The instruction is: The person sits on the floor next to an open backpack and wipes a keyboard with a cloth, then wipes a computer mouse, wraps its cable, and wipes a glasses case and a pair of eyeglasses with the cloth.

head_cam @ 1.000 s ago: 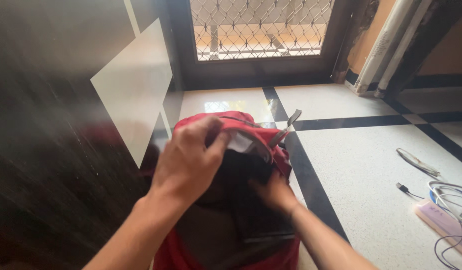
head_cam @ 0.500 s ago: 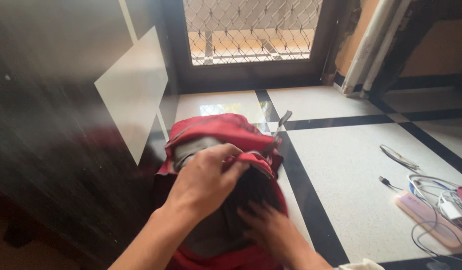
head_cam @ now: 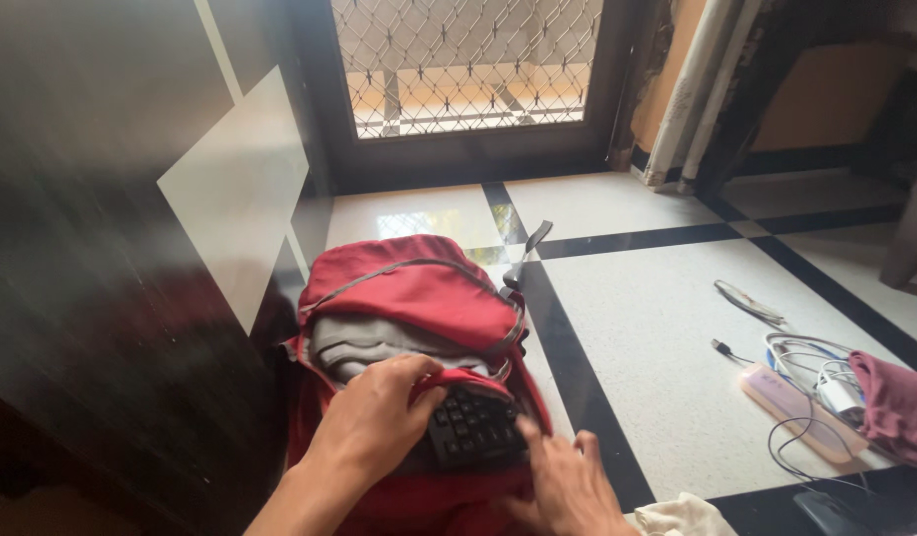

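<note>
Holding the black keyboard (head_cam: 475, 429) at the bottom middle of the frame, the left hand (head_cam: 374, 422) curls around its edge. It sits in the red backpack (head_cam: 409, 288) on the floor. The right hand (head_cam: 568, 486) rests flat and open on the bag.

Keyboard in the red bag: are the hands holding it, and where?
The left hand grips the black keyboard at its left end, at the bag opening. The right hand only touches its lower right edge.

Pale tiled floor (head_cam: 667, 328) with black stripes.
A red backpack (head_cam: 409, 298) stands near left against a dark cabinet. Far right lie a power strip (head_cam: 791, 407), tangled cables (head_cam: 806, 362), maroon cloth (head_cam: 900, 402); white cloth (head_cam: 682, 516) near.
</note>
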